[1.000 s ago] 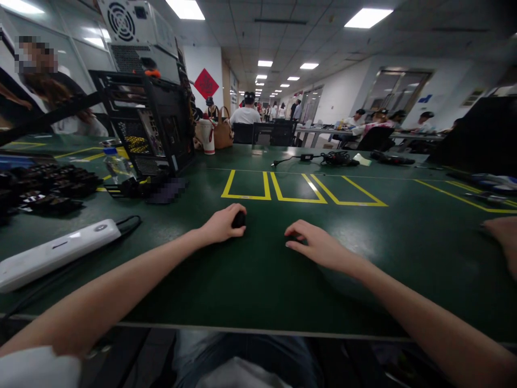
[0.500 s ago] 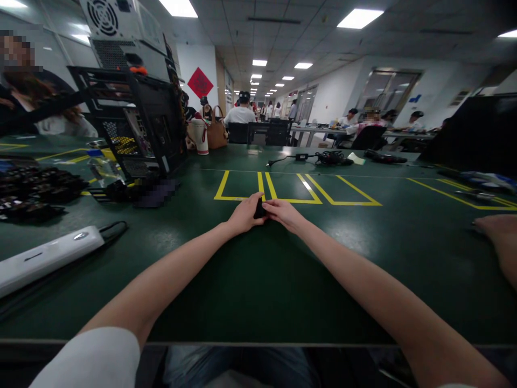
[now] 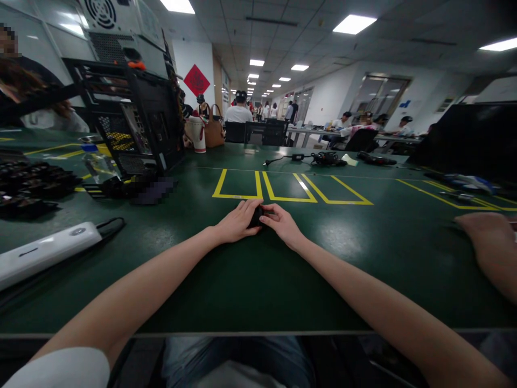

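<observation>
Between my two hands is a small black object, rounded and dark, its kind hidden by my fingers. My left hand wraps around it from the left, thumb below and fingers over the top. From the right, my right hand pinches at the object's right side with thumb and fingertips; what exactly lies in the pinch is too small to make out. Both hands are low over the green table, just in front of the yellow tape outlines.
At left stand a black computer case, a bottle, a pile of black parts and a white power strip. A coiled black cable lies farther back. Another person's hand reaches in at right.
My hands have come slightly nearer to me, and more of the black object shows between them. The other person's hand at right has moved further into view.
</observation>
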The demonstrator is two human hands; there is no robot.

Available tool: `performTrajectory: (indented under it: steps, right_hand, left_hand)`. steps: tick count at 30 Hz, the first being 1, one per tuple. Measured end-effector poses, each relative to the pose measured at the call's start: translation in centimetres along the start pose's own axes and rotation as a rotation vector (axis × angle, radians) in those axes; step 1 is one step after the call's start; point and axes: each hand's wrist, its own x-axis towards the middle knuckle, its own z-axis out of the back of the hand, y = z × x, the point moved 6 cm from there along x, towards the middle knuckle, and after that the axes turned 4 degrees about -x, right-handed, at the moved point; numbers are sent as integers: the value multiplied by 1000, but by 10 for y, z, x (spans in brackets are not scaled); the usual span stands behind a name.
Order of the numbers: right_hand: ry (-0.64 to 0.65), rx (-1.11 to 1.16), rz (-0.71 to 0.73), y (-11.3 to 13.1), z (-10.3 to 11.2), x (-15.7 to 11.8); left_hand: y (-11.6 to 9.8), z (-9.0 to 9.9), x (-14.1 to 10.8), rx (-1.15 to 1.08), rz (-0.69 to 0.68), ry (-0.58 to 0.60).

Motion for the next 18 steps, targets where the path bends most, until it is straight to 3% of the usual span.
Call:
performTrajectory:
  steps: [6,11,18]
  right_hand:
    - [35,-2,46,1,0,2]
    - [67,-20,39,4,-2,0]
    - [26,-65,27,7,-6,1]
  left_hand:
    - [2,-2,1,63,-3,-16]
    - [5,1,-1,135,78,-31]
    - [8,0,-4,-11,48,-15]
